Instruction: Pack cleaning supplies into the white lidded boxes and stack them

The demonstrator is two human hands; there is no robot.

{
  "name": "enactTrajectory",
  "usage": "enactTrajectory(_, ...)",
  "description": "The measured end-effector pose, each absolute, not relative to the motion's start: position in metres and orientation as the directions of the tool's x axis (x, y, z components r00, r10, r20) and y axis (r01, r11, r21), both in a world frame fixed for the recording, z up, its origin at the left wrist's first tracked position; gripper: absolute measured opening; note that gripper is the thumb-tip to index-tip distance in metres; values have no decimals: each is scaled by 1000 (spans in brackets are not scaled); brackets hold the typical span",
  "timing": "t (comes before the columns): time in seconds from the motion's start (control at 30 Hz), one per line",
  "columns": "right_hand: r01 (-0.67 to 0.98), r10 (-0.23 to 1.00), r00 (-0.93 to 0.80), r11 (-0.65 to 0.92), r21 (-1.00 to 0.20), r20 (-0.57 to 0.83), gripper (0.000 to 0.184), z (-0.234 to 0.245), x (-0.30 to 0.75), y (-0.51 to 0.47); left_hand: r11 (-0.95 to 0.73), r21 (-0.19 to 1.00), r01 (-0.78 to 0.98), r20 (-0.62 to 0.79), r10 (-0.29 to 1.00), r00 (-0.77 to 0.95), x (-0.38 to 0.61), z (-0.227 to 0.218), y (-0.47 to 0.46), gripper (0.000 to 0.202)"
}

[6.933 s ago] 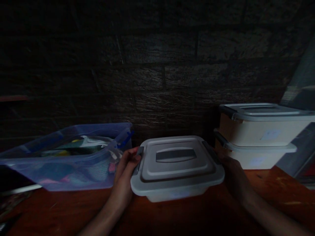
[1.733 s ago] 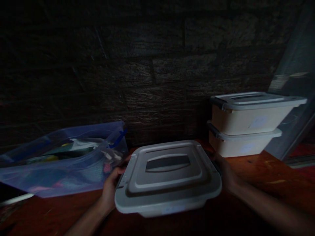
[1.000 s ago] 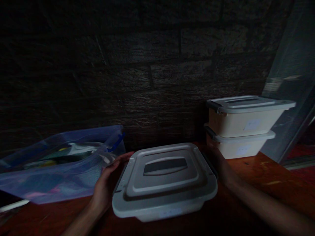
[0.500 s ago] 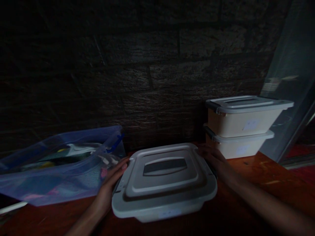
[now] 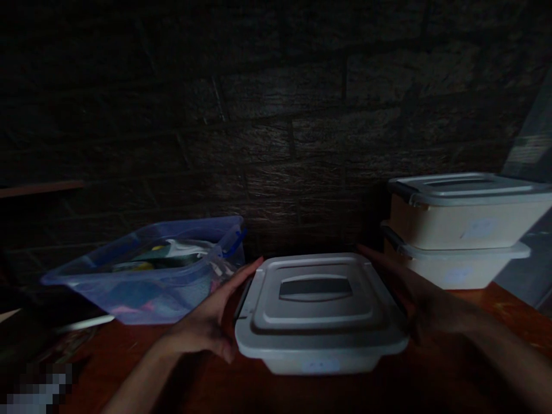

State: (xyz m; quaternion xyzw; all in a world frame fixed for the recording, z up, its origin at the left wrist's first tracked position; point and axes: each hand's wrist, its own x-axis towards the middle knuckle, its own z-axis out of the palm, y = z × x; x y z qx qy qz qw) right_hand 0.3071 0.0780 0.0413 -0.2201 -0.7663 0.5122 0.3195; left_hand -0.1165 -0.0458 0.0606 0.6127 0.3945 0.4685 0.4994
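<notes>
A lidded storage box (image 5: 314, 325), pale with a grey lid and a dark inset handle, rests on the reddish-brown table directly before me. Along its left side is my left hand (image 5: 211, 322), fingers stretched toward the far corner and thumb apart, holding nothing. On the opposite side my right hand (image 5: 418, 299) is spread, its fingers reaching along the lid's right edge. Both hands lie close beside the box; in the dim light I cannot tell whether they touch it. The lid sits on the box, and a small white label (image 5: 320, 365) marks its front.
Two similar lidded boxes (image 5: 461, 224) stand stacked at the right. A translucent blue bin (image 5: 150, 287) with bagged items stands at the left. A dark brick wall (image 5: 267, 144) rises behind the table (image 5: 99, 368). A white rod-like thing (image 5: 86, 324) lies at the left.
The view has turned left, so things sit further right. The box now looks squarer to me. My left hand's thumb and palm have come away from the box side, and the right hand has spread.
</notes>
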Motion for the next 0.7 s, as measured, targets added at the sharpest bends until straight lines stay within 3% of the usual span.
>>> enactTrajectory(0.13, 123, 660, -714, 446, -887, 234, 147, 46, 315, 75, -217, 970, 112, 174, 936, 307, -123, 62, -46, 126)
enactTrajectory(0.37, 154, 686, -675, 491, -858, 272, 146, 43, 313, 71, -263, 957, 119, 221, 934, 281, -122, 62, -46, 124)
enactTrajectory(0.57, 33, 652, -662, 519, -854, 370, 141, 47, 308, 74, -295, 955, 3, 283, 920, 269, -113, 67, -44, 132)
enactTrajectory(0.7, -81, 625, -652, 504, -860, 428, 121, 60, 304, 76, -399, 915, 56, 377, 897, 231, -105, 85, -38, 126)
